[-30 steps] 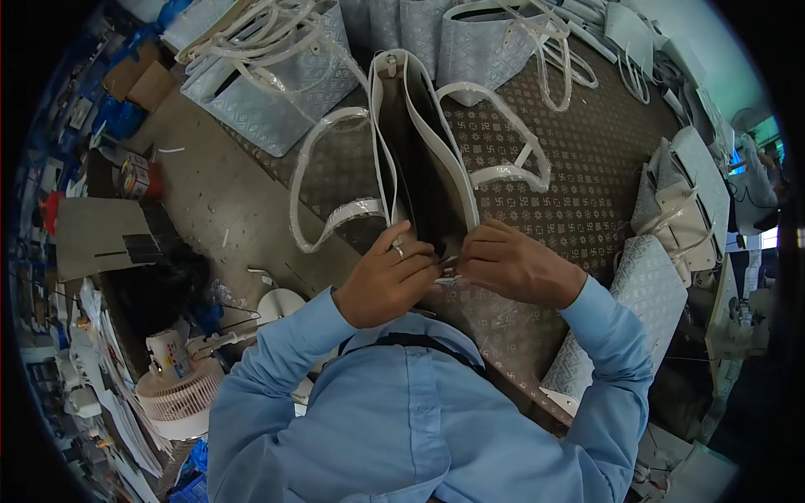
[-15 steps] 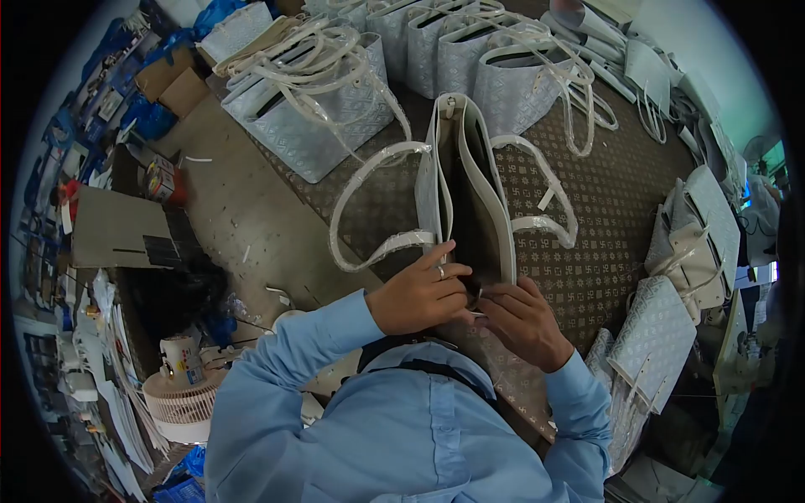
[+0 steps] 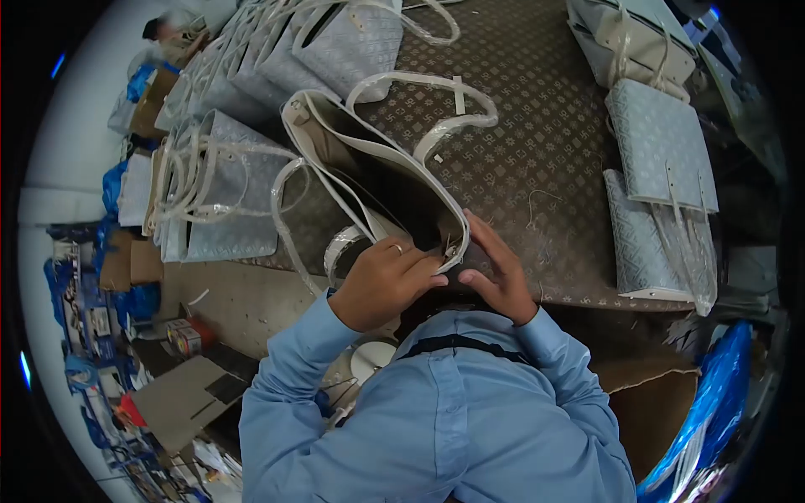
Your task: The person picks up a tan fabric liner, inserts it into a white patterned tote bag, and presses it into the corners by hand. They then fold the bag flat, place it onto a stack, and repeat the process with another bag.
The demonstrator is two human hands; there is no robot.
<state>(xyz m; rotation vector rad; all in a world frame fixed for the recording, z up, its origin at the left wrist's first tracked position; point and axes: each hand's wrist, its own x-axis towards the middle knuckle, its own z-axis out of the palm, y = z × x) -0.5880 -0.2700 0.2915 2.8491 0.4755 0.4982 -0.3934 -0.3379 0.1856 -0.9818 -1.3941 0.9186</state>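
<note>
A light grey patterned handbag (image 3: 381, 153) stands in front of me, its mouth spread and its dark inside showing. Clear wrap covers its pale handles (image 3: 470, 109), one looping out on each side. My left hand (image 3: 381, 285) has its fingers bent over the near left rim, gripping it close to the end corner. At the other side of that corner, my right hand (image 3: 503, 272) has thumb and fingers apart beside the rim. Whether its fingertips touch the bag cannot be made out. A small metal part (image 3: 453, 250) shows inside the near end.
Similar handbags (image 3: 352, 54) crowd the far left of the brown patterned table (image 3: 537, 168). More bags (image 3: 662, 142) lie along its right side. Loose thread (image 3: 537, 205) rests on the cloth. Cardboard (image 3: 193, 402) is low at left, blue plastic (image 3: 704, 411) low at right. A person sits far left.
My view has turned right, and the handbag now slants to the upper left. My right hand has drawn away from the pinch at the near end and opened; my left still grips the rim.
</note>
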